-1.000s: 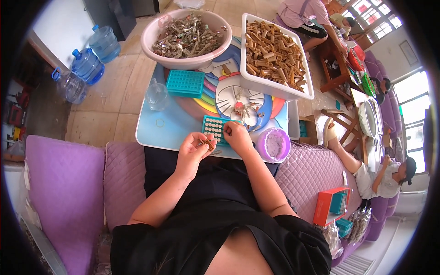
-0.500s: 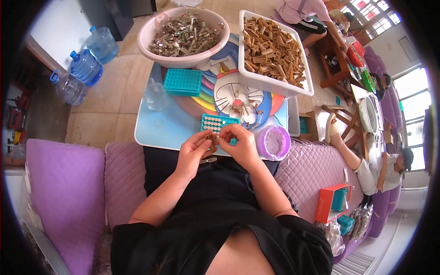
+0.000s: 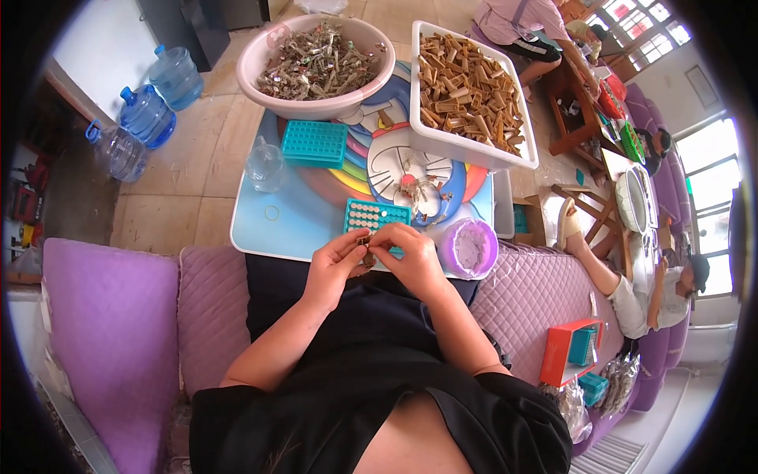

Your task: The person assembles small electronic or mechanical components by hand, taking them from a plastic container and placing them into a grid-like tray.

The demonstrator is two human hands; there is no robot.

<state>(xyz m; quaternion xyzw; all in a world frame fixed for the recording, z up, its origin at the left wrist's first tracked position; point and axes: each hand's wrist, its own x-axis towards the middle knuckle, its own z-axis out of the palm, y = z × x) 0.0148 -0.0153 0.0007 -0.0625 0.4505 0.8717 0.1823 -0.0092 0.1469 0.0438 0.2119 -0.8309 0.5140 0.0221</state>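
Head view: left hand (image 3: 328,268) pinches a small brown piece (image 3: 364,242) over the near edge of the table (image 3: 257,229); right hand (image 3: 410,257) meets it, whether gripping I cannot tell. Better support firmly, press gently.

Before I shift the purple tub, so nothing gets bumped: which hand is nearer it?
Right. The right hand is just left of the purple tub; the left hand is farther left, beyond the right.
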